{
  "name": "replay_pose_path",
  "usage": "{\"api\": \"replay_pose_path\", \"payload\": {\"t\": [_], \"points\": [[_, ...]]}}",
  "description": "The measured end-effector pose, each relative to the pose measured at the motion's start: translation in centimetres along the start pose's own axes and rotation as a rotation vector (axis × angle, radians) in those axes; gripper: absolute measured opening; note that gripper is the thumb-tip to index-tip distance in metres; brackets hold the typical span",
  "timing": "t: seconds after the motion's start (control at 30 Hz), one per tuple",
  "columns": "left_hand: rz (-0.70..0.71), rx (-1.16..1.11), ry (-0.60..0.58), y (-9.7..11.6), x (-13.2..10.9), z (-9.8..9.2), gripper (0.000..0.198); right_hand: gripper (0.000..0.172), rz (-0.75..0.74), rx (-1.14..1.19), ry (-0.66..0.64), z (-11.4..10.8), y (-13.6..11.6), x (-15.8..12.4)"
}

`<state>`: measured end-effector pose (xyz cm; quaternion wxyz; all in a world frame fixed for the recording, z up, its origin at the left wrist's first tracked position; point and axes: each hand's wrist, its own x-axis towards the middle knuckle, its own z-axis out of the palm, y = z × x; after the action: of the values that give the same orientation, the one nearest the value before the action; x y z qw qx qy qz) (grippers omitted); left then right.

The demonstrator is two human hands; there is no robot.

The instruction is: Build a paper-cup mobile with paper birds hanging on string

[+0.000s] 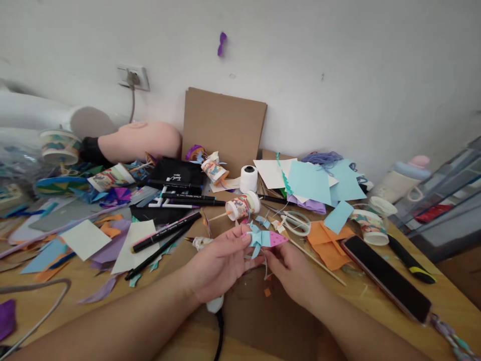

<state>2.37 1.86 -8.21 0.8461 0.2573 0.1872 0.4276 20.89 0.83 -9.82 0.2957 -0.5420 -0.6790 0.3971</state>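
Note:
My left hand (pixel 220 260) pinches a small folded paper piece (pixel 259 239) between thumb and fingers. It has a light blue part with pointed strips and a pink dotted tip facing right. Just below that tip, my right hand (pixel 291 268) has its fingers bent together around a thin pale string (pixel 266 265); their exact grip is partly hidden. Beyond the hands lies a patterned paper cup (pixel 243 205) on its side, with a wooden stick through it. Under my left wrist is a white glue gun (pixel 215 304), mostly covered, with a black cable.
Scissors (pixel 296 223) and a wooden skewer (pixel 319 261) lie right of the hands. Farther right are orange paper (pixel 326 245) and a phone (pixel 387 278). Black markers (pixel 163 238) and paper scraps spread leftward. A thread spool (pixel 248 179) stands before leaning cardboard (pixel 223 120).

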Motion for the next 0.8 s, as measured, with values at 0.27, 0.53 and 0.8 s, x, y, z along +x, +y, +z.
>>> {"api": "replay_pose_path", "payload": {"t": [0.27, 0.53, 0.8], "points": [[-0.005, -0.023, -0.005, 0.0, 0.1, 0.1, 0.019, 0.016, -0.026, -0.024, 0.013, 0.3, -0.1, -0.2], [-0.042, -0.058, -0.031, -0.1, 0.0, 0.1, 0.013, 0.012, -0.053, -0.119, 0.041, 0.3, -1.0, -0.5], [0.002, -0.113, -0.007, 0.5, -0.1, 1.0, 0.015, 0.015, 0.014, 0.025, 0.115, -0.7, -1.1, 0.0]]}}
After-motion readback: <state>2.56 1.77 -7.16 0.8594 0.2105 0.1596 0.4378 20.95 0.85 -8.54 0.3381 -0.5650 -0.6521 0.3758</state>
